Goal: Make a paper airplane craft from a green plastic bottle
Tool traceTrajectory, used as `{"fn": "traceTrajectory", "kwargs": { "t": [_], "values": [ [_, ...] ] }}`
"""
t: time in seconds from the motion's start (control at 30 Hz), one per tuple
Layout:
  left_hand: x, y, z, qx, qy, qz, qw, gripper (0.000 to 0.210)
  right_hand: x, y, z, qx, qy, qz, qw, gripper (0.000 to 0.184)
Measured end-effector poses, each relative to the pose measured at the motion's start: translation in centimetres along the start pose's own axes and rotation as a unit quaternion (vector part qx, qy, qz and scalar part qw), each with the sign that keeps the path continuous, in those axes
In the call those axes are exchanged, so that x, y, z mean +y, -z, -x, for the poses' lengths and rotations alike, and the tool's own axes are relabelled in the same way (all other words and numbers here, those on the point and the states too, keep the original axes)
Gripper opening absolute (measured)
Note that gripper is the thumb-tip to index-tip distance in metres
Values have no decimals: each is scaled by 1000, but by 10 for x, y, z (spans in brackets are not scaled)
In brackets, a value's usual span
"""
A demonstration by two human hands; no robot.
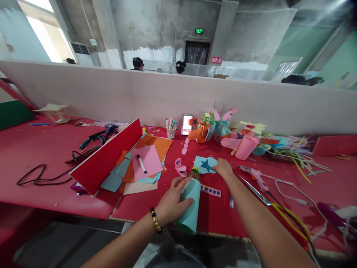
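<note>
My left hand [174, 201] is wrapped round a plastic bottle [192, 206] that lies tilted at the table's front edge. Light blue paper covers the bottle's side, and its green cap points away from me. Further forward, the fingers of my right hand [224, 170] close on the right edge of a light blue paper cutout [205, 165] with a dark blue star. Beside the bottle lies a pale strip with blue dots [211, 191]. Pink paper cutouts with stars [180, 167] rest just left of the star piece.
Coloured paper sheets with a marker [141, 163] lie left, by a red board [111, 158]. At right are a pink glue gun [255, 178], scissors [258, 193] and cables. Paper-decorated bottles [247, 145] and a pen cup [171, 131] stand along the partition [97, 89].
</note>
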State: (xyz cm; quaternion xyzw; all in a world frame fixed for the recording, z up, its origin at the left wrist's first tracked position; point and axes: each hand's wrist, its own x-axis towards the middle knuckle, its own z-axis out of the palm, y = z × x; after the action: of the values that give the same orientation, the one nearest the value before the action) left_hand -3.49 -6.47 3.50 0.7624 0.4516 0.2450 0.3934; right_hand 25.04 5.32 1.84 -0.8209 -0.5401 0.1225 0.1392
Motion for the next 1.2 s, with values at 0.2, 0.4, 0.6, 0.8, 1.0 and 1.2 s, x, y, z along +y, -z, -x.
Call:
{"fn": "traceTrajectory", "kwargs": {
  "t": [0.2, 0.4, 0.6, 0.8, 1.0, 1.2],
  "values": [
    [-4, -3, 1, -3, 29, 61, 998, 61, 6, 16, 4, 45, 24, -143, 988, 13],
    [-5, -13, 10, 15, 32, 68, 997, 58, 25, 39, 29, 87, 31, -316, 944, 34],
    [-4, 1, 20, 38, -45, -16, 998, 55, 44, 46, 82, 48, 47, -564, 823, 36],
    [7, 34, -10, -97, -303, -203, 926, 72, 54, 43, 123, 9, 25, -588, 809, 40],
    [21, 38, -45, -193, -403, -293, 845, 62, 59, 42, 143, 26, 32, -552, 833, 42],
    [21, 25, -36, -158, -349, -300, 874, 54, 58, 46, 158, 51, 39, -493, 868, 41]
  ]
}}
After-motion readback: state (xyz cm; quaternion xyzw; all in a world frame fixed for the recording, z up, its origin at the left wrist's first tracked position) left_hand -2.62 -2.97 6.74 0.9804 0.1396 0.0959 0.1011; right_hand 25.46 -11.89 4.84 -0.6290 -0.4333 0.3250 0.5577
